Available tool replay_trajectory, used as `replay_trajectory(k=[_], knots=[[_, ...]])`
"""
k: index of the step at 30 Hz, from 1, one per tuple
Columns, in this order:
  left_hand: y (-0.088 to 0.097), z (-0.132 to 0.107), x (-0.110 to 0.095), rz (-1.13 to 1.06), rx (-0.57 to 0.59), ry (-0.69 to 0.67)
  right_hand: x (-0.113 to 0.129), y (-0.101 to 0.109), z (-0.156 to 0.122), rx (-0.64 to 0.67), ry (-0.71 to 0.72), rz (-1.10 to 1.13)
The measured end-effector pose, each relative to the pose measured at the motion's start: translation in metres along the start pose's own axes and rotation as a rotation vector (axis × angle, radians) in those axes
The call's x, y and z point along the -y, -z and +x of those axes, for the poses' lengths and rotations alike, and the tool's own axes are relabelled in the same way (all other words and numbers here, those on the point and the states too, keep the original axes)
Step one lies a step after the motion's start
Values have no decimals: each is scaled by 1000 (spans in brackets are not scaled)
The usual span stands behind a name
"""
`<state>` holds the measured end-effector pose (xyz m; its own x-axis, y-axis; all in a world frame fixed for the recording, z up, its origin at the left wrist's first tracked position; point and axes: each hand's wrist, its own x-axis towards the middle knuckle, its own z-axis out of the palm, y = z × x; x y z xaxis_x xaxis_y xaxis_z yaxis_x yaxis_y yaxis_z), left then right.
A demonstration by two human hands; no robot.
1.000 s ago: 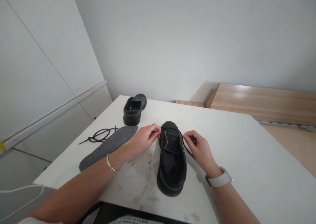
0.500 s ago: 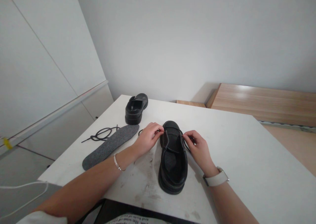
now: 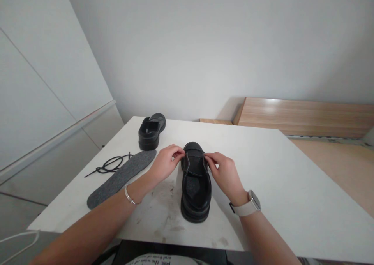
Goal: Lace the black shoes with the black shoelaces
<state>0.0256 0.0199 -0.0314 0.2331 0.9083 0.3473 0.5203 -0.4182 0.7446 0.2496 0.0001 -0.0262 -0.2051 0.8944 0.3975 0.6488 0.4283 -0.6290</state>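
A black shoe [image 3: 195,187] lies on the white table [image 3: 277,187], heel toward me. My left hand [image 3: 166,164] pinches at the shoe's left eyelet edge, fingers closed on a thin black lace end. My right hand [image 3: 223,172] pinches at the right eyelet edge, fingers closed on the other part of the lace. A bracelet is on my left wrist, a white watch [image 3: 247,206] on the right.
A second black shoe [image 3: 151,131] stands at the table's far left. A grey insole [image 3: 122,176] lies left of my left arm, with a loose black lace [image 3: 111,164] coiled beyond it. A wooden board [image 3: 304,115] runs along the back right.
Both hands have moved closer in to the shoe's throat; the right hand's lace no longer trails out to the side. The camera shifted slightly to the right.
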Motion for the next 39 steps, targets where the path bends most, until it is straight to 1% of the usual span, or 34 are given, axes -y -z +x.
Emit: replay_trajectory(k=[2,4,7,9,13,15,17,20,23,25,27,29,30,33,34,36,39], knots=[[-1,-1,-8,-54,25,49,11,4,1,41,-39,-30],[-1,-1,-18,-55,52,63,23,7,2,98,-57,-94],[2,0,-28,71,103,16,37,10,4,208,-45,-301],[7,4,-32,147,153,-14,44,11,6,274,-38,-448],[17,17,-33,224,256,12,52,8,11,346,-37,-625],[20,24,-33,262,291,37,54,6,14,346,-48,-660],[19,29,-34,316,313,35,54,4,16,333,-64,-678],[15,33,-34,414,321,-30,54,2,17,302,-77,-700],[11,32,-33,461,298,-72,50,-1,16,211,-34,-679],[9,29,-35,467,264,-81,47,-3,14,121,29,-604],[10,27,-40,445,181,-110,45,-4,13,25,80,-451],[12,25,-49,355,87,-147,44,-6,13,-75,99,-225],[14,24,-54,284,57,-159,44,-6,13,-128,99,-96],[18,22,-66,65,40,-162,46,-8,15,-243,41,310],[19,21,-69,4,34,-158,47,-9,16,-251,2,445],[20,19,-71,-98,8,-142,48,-10,17,-220,-82,683],[20,16,-69,-188,-19,-105,47,-8,19,-127,-171,887]])
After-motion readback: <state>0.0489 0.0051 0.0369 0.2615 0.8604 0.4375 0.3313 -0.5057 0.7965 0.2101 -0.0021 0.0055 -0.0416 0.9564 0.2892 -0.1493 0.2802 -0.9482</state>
